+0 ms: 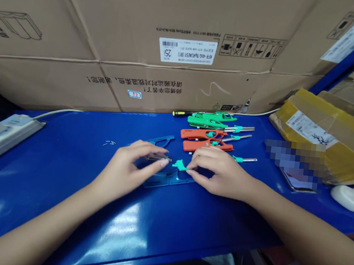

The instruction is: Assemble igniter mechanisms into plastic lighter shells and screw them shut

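My left hand (pixel 138 160) pinches a small fuel tank (pixel 161 159) with a metal valve at its tip; the fingers cover most of it. Between the fingertips of my right hand (pixel 220 170) is a teal trigger (pixel 180 165), its curved end facing the tank, with a small gap between them. Below both hands, one blue lighter shell half (pixel 165 180) lies on the table. The other blue shell half (pixel 163 141) rests behind my left hand, partly covered by it. Past my right hand are orange lighter bodies (pixel 200 134) with teal parts and metal tubes.
Green lighter bodies (pixel 211 122) and a black-and-yellow screwdriver (pixel 182 114) lie at the back. Several small screws (pixel 110 143) are on the left of the blue table (pixel 107 226). A power strip (pixel 6 131) stands far left; a phone (pixel 299 170) and taped carton (pixel 319 134) are right.
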The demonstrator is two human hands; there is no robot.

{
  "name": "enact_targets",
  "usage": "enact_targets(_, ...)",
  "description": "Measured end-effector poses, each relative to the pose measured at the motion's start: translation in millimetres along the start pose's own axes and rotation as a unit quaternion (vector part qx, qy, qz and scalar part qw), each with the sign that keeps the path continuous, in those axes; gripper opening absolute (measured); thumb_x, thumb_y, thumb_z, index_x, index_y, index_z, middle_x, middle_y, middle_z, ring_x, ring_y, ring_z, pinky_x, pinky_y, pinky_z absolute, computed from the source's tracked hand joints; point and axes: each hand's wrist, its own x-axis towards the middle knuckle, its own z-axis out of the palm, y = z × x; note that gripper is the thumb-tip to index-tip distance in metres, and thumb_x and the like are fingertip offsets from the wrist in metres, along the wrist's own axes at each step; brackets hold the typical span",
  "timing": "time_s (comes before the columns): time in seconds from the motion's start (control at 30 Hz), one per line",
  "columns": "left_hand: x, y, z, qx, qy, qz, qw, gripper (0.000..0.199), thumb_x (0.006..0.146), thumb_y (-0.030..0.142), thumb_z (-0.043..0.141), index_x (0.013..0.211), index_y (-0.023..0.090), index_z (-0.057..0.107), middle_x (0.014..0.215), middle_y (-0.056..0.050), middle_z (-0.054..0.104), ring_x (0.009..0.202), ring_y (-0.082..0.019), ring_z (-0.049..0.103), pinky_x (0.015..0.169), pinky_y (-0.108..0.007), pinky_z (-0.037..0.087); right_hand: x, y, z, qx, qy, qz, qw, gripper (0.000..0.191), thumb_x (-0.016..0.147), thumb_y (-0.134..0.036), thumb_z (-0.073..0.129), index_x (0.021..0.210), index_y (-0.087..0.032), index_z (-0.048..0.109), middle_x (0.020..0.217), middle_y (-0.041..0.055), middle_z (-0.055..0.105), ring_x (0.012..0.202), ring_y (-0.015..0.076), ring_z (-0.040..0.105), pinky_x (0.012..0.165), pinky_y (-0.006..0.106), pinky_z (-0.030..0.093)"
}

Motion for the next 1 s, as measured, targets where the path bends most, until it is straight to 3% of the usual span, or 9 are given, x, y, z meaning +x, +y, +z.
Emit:
enact_targets(0.07,-5,10,10.3,-0.043,-0.036,-0.006,0.998,0.027,0.091,0.042,0.070,0.111,0.024,0.075,0.109,-0.003,0.077,0.097,-0.020,0.070,0.086,-0.031,0.055,0,-4,4,-0.019,0.008,-0.015,1.000,0.011,0.095,-0.021,0.059,0.088,-0.019,0.068,0.086,0.0033,0.070,0.082,0.0161,0.063,0.079,0.032,0.046)
enact_targets(0.2,-10,14,22.7,-0.105,-0.041,-0.056,0.992,0.024,0.093,0.040,0.066,0.107,0.024,0.077,0.106,-0.003,0.078,0.095,-0.020,0.072,0.080,-0.030,0.058,-1,-5,5,-0.035,-0.012,-0.032,0.999,0.011,0.096,-0.025,0.061,0.091,-0.019,0.069,0.090,0.0031,0.071,0.085,0.0164,0.064,0.081,0.032,0.045)
enact_targets(0.33,-11,8,23.5,-0.134,-0.034,-0.114,0.984,0.026,0.091,0.042,0.067,0.105,0.023,0.078,0.103,-0.005,0.079,0.095,-0.023,0.073,0.080,-0.034,0.060,-1,10,-11,-0.081,-0.079,0.046,0.993,0.025,0.089,-0.038,0.072,0.108,-0.021,0.069,0.112,0.0081,0.069,0.103,0.0232,0.064,0.088,0.036,0.047)
enact_targets(0.43,-12,3,23.0,-0.143,-0.039,-0.122,0.981,0.027,0.089,0.043,0.068,0.103,0.022,0.077,0.105,-0.006,0.079,0.099,-0.024,0.073,0.085,-0.037,0.061,-2,24,-25,-0.173,-0.103,0.103,0.974,0.017,0.090,-0.034,0.070,0.096,-0.018,0.069,0.105,0.0105,0.069,0.099,0.0265,0.064,0.085,0.039,0.048)
enact_targets(0.63,-13,0,24.8,-0.173,-0.059,-0.137,0.974,0.028,0.090,0.043,0.068,0.104,0.021,0.075,0.109,-0.007,0.077,0.102,-0.024,0.072,0.091,-0.040,0.059,-2,27,-31,-0.158,-0.162,0.148,0.963,0.006,0.091,-0.021,0.064,0.088,-0.017,0.067,0.099,0.0081,0.069,0.090,0.0228,0.065,0.078,0.034,0.046)
enact_targets(0.83,-9,-1,27.4,-0.263,-0.077,-0.172,0.946,0.029,0.089,0.043,0.068,0.105,0.019,0.071,0.107,-0.008,0.077,0.096,-0.021,0.073,0.088,-0.038,0.060,1,21,-16,-0.108,-0.137,0.133,0.976,0.012,0.096,-0.021,0.057,0.088,-0.017,0.065,0.089,0.0047,0.070,0.080,0.0181,0.062,0.073,0.030,0.043)
enact_targets(1.0,-10,3,29.4,-0.272,-0.086,-0.172,0.943,0.027,0.090,0.042,0.068,0.104,0.019,0.071,0.103,-0.007,0.076,0.091,-0.020,0.072,0.085,-0.037,0.060,2,18,6,-0.067,-0.090,0.098,0.989,0.011,0.096,-0.021,0.058,0.089,-0.017,0.066,0.090,0.0043,0.072,0.083,0.0181,0.063,0.078,0.031,0.044)
